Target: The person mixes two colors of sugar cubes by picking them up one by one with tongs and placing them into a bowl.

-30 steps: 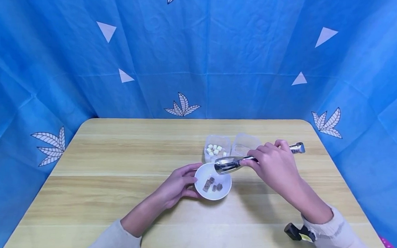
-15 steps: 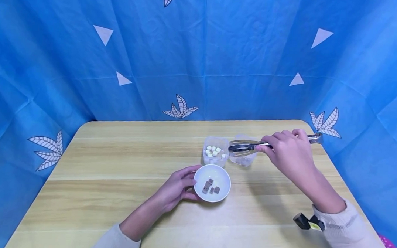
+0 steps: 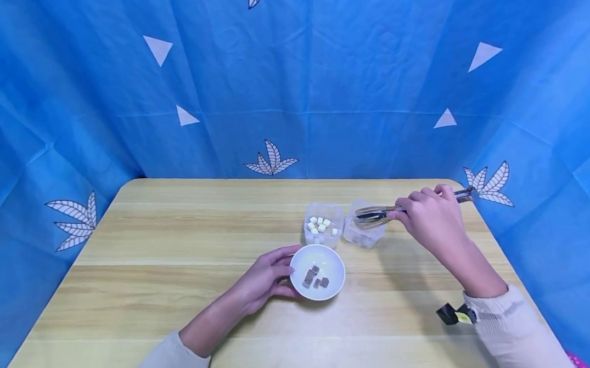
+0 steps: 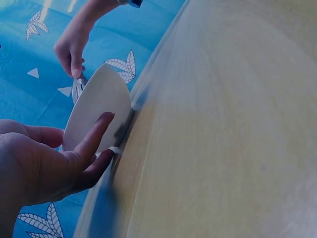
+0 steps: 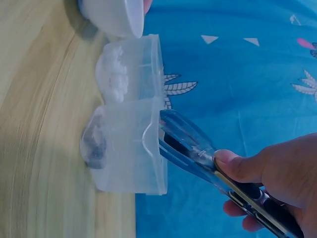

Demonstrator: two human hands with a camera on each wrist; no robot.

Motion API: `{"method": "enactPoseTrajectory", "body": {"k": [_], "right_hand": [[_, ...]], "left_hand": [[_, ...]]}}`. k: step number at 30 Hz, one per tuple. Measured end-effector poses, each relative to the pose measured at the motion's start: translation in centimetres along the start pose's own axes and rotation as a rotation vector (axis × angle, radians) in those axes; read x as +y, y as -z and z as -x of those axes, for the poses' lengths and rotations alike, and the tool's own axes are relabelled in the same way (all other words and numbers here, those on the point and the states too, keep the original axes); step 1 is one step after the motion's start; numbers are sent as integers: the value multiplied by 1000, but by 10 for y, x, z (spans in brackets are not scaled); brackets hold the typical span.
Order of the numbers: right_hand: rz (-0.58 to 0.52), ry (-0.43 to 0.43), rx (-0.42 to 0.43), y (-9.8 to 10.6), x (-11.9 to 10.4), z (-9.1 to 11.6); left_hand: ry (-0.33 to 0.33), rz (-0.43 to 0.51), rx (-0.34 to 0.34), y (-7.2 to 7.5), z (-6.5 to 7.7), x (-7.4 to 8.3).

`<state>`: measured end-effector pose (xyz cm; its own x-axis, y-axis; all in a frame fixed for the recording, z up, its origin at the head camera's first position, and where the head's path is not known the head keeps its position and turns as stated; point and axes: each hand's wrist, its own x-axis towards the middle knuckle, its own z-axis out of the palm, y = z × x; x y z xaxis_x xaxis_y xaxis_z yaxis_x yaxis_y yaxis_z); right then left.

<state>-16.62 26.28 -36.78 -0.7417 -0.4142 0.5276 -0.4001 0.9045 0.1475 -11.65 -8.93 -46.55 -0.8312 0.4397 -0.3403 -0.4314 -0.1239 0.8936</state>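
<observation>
Metal tongs [image 5: 198, 144] are slanting down from my right hand [image 3: 434, 217], whose thumb and fingers are clamping the handles, and their slightly parted tips are hanging at the mouth of the right-hand clear container [image 3: 364, 242]. Thumb and fingers of my left hand [image 3: 266, 276] are gripping the side of a white bowl [image 3: 316, 256] holding brown cubes [image 3: 308, 278]. Beyond it on the wooden table [image 3: 174, 222], the left-hand clear container [image 3: 327, 242] is holding small white cubes [image 3: 321, 228].

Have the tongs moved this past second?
Yes: against the table, the tongs moved right and farther out, from the white bowl to the right plastic tub.
</observation>
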Motion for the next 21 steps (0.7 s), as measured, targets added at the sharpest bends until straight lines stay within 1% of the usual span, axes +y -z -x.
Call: {"method": "enactPoseTrajectory", "body": {"k": [5,11,14,21], "right_hand": [[-3,-33,-115,-6,1,-2],[-3,-41,-227,-9,1,-7],[-9,-36,-260,-9,0,-9],[6,-21,-283,-14,-1,-12]], "left_hand": [[-5,-8,0,0,0,0],[-3,-7,-4,0,0,0],[-2,-6,-8,0,0,1],[1,-7,-19,0,1,2]]}}
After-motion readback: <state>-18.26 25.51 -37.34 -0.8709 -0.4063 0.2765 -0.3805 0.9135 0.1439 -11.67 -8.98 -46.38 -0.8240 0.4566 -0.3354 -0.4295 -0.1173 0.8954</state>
